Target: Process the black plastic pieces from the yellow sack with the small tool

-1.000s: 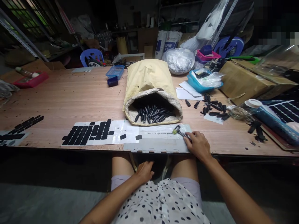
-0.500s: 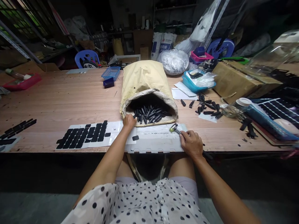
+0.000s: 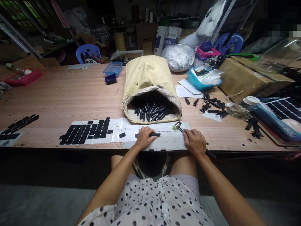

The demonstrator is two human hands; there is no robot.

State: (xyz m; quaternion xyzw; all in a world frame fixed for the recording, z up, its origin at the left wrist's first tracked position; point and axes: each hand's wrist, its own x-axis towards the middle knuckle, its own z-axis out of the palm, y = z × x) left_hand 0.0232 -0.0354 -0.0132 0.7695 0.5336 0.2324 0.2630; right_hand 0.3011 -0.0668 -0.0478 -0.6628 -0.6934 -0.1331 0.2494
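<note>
My left hand [image 3: 145, 138] is closed around a slim black plastic piece [image 3: 154, 134], whose end sticks out to the right over the grey-white board [image 3: 168, 143] at the table's front edge. In my right hand [image 3: 194, 142] is a small hammer [image 3: 180, 127] with a yellow-green face; its dark handle shows behind the hand. Just beyond both hands lies a yellow sack [image 3: 148, 72], its mouth toward me, with many similar black pieces [image 3: 154, 111] inside. Left of my left hand, a white sheet [image 3: 115, 136] carries rows of flat black pads [image 3: 80, 134].
Loose black pieces [image 3: 213, 103] are scattered at the right, near a cardboard box [image 3: 244, 81] and a turquoise basket [image 3: 203, 83]. Blue baskets [image 3: 113, 69] stand left of the sack. A red tray [image 3: 23, 80] is at the far left. A lidded bottle [image 3: 263, 110] lies at right.
My left hand has moved from the sack's mouth to the board, carrying a black piece. My right hand stays at the board's right with the hammer. The view has shifted slightly.
</note>
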